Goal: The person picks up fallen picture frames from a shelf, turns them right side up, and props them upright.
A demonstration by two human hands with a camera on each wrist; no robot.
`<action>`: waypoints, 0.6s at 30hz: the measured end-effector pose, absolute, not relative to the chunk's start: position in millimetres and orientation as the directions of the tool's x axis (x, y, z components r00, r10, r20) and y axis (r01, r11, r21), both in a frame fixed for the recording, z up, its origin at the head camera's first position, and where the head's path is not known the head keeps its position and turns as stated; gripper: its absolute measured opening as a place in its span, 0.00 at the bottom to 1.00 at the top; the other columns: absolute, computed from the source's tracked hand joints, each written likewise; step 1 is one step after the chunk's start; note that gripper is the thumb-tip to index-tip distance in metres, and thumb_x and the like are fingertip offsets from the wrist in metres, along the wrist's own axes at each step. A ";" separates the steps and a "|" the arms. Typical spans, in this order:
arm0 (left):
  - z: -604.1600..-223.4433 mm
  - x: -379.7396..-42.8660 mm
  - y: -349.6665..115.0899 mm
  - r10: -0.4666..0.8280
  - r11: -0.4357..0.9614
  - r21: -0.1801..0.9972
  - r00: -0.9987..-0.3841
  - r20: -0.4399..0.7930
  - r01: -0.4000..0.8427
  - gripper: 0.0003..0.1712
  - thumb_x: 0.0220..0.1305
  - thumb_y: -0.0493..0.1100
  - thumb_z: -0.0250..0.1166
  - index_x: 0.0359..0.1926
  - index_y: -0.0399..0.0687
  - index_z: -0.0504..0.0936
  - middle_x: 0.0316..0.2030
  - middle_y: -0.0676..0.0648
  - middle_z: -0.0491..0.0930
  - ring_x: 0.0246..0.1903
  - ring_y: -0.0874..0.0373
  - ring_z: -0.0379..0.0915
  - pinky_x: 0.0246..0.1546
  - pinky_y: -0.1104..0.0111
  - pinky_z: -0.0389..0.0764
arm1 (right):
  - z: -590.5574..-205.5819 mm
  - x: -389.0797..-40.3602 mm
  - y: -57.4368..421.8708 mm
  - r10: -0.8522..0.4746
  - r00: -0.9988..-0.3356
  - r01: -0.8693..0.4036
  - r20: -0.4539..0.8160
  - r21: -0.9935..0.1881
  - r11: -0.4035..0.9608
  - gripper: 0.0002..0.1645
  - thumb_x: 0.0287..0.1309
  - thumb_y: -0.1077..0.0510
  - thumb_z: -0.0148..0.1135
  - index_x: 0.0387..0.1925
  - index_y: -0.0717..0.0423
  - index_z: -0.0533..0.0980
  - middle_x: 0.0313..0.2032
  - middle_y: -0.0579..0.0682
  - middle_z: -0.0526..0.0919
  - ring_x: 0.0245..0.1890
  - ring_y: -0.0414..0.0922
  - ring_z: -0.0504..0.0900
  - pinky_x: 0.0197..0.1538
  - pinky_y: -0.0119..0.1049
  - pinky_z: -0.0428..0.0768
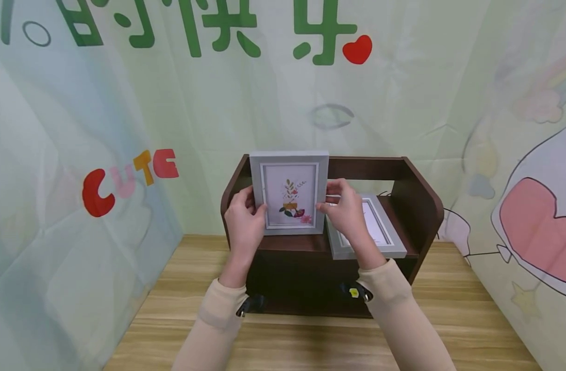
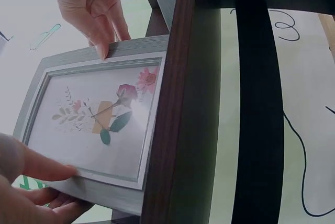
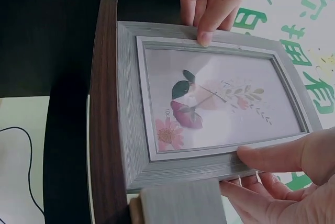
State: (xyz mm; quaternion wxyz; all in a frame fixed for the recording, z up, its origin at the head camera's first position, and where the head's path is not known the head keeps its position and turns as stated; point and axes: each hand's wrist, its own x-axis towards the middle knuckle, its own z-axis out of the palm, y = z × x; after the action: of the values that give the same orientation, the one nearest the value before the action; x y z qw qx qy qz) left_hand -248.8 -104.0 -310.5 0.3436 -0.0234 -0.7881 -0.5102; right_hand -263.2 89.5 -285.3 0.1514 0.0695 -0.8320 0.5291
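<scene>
A grey picture frame (image 1: 289, 231) with a floral print stands upright on the left part of the dark brown shelf (image 1: 283, 243). My left hand (image 1: 244, 221) grips its left side, thumb on the front and fingers behind. On the opposite side my right hand (image 1: 345, 208) pinches the edge in the same way. Both wrist views show the frame's lower edge at the shelf's front edge. A second grey picture frame (image 1: 389, 232) lies flat on the shelf's right part, below my right hand, its front corner jutting past the edge.
The shelf unit has raised side panels (image 1: 424, 196) and stands on a wood-grain table (image 1: 311, 345). Behind it hangs a printed cloth (image 1: 209, 113), which also covers both sides. A dark cable (image 1: 450, 212) shows by the right side panel.
</scene>
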 end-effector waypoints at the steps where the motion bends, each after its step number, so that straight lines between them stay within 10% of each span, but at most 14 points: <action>1: -311.0 -248.4 -104.1 -0.312 0.480 0.785 -0.760 0.570 0.392 0.21 0.58 0.31 0.64 0.54 0.35 0.76 0.46 0.38 0.76 0.45 0.48 0.79 0.46 0.60 0.82 | -285.4 -263.2 89.4 0.043 -0.944 -0.279 0.328 -0.859 0.430 0.31 0.50 0.69 0.67 0.57 0.63 0.68 0.52 0.63 0.78 0.51 0.56 0.81 0.51 0.47 0.81; 18: -326.2 -246.5 -110.9 -0.279 0.520 0.722 -0.708 0.649 0.456 0.19 0.57 0.36 0.68 0.49 0.35 0.77 0.41 0.38 0.78 0.40 0.47 0.79 0.41 0.59 0.82 | -293.7 -262.9 92.1 0.047 -0.900 -0.385 0.433 -0.842 0.378 0.30 0.48 0.68 0.69 0.56 0.62 0.72 0.49 0.63 0.81 0.51 0.54 0.81 0.52 0.44 0.80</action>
State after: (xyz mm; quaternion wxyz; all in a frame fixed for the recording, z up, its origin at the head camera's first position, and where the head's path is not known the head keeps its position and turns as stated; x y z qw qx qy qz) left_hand -246.5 -110.9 -326.2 0.3777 -0.0565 -0.7859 -0.4864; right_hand -262.9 92.1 -293.7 0.1972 0.1049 -0.8063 0.5476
